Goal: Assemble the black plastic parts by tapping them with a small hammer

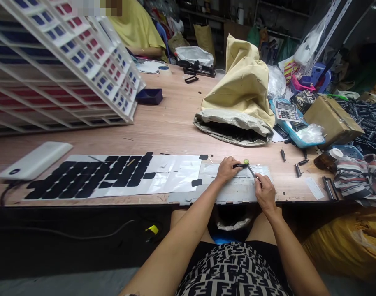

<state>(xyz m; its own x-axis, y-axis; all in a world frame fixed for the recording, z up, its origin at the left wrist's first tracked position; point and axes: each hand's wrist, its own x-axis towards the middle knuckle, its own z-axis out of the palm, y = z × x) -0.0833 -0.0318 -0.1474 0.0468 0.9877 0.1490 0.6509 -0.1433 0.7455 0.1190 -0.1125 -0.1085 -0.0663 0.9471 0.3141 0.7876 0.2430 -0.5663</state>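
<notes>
My left hand (227,169) is closed on a small black piece (239,165) over the pale work mat (206,197). A small round yellow-green part (246,161) sits at the tip of that piece. In my closed right hand (265,192) is a thin metal tool (252,171), its point at or near the round part; I cannot tell whether it is a blade or a driver. Left of the mat lies a white sheet (169,181) bearing rows of black stickers (64,176). Two single black pads (196,182) rest by its right end.
A beige sack (237,90) lies with its mouth facing me. Loose black parts (298,170) and a brown bottle (326,159) are at right, below a calculator (286,111) and a cardboard box (336,121). A white power bank (36,160) and white crate (114,82) stand left.
</notes>
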